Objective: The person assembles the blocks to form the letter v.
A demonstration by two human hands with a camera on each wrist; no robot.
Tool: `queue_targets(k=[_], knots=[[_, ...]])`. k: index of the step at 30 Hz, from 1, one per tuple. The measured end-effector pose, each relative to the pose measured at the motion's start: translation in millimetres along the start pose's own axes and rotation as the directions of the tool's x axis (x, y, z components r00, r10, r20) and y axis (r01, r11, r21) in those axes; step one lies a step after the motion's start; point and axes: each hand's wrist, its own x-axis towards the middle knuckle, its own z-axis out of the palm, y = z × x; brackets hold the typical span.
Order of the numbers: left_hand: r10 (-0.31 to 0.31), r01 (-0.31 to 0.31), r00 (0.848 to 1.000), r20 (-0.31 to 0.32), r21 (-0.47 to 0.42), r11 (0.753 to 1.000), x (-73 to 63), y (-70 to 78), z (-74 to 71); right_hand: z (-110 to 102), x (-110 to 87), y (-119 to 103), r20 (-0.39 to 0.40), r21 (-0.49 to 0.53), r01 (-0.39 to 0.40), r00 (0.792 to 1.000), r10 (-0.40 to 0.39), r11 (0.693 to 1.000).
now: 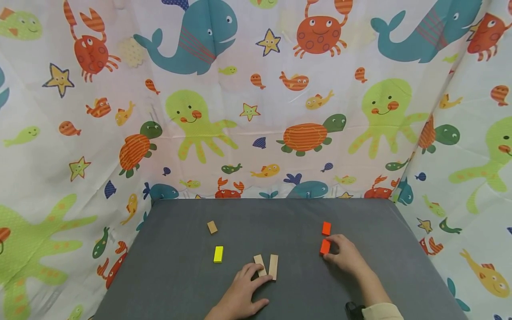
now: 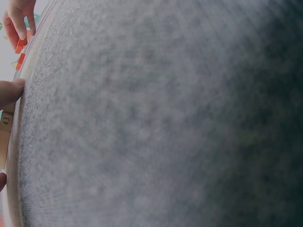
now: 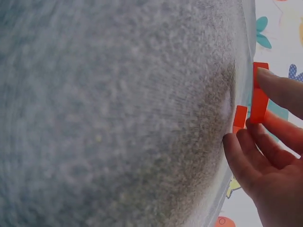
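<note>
On the grey table, my right hand [image 1: 349,258] pinches a small red block [image 1: 325,247] between thumb and fingers. In the right wrist view that red block [image 3: 259,101] is upright between thumb and fingertips. Another red block [image 1: 326,228] lies just beyond it. Two plain wooden blocks [image 1: 274,266] lie side by side at the middle front, slightly splayed. Over the left one of the pair, my left hand [image 1: 245,291] rests with fingers spread, fingertips at the wood and thumb apart. Part of that wooden block [image 1: 258,260] is hidden under the fingers.
Left of the pair lies a yellow block [image 1: 218,254], with a small tan block [image 1: 212,227] farther back. A sea-animal printed curtain [image 1: 256,111] stands behind and along both sides of the grey table [image 1: 180,284]. A dark band [image 1: 354,310] sits at my right wrist.
</note>
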Motion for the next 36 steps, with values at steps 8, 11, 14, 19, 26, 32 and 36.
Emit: queue_targets(k=[8,11,14,19,26,32,36], knots=[[-0.005,0.006,1.0,-0.009,0.01,1.0,-0.5,-0.6,2.5,1.0,0.9,-2.6,0.0,0.05,-0.015,1.0,0.015,0.999],[-0.01,0.01,1.0,-0.006,0.004,1.0,-0.5,-0.4,2.6,1.7,1.6,-3.6,0.0,0.053,-0.018,1.0,0.018,0.998],[-0.012,0.012,1.0,-0.002,0.002,1.0,-0.5,-0.5,3.0,2.4,1.7,-3.9,0.005,0.062,-0.018,1.0,0.018,0.998],[-0.006,0.006,1.0,-0.008,0.01,1.0,-0.2,-0.3,2.6,3.7,2.6,-5.6,-0.003,0.085,-0.022,1.0,0.022,0.996],[0.003,-0.002,1.0,-0.022,0.02,1.0,-0.5,-0.1,1.4,6.5,5.6,-8.4,-0.012,0.097,-0.018,1.0,0.019,0.995],[0.001,-0.001,1.0,-0.019,0.017,1.0,-0.8,0.0,0.8,7.2,6.2,-9.6,-0.018,0.103,-0.002,1.0,0.004,0.995],[-0.004,0.004,1.0,-0.012,0.007,1.0,-0.6,0.2,0.8,8.1,7.9,-10.4,-0.024,0.106,0.008,1.0,-0.005,0.994]])
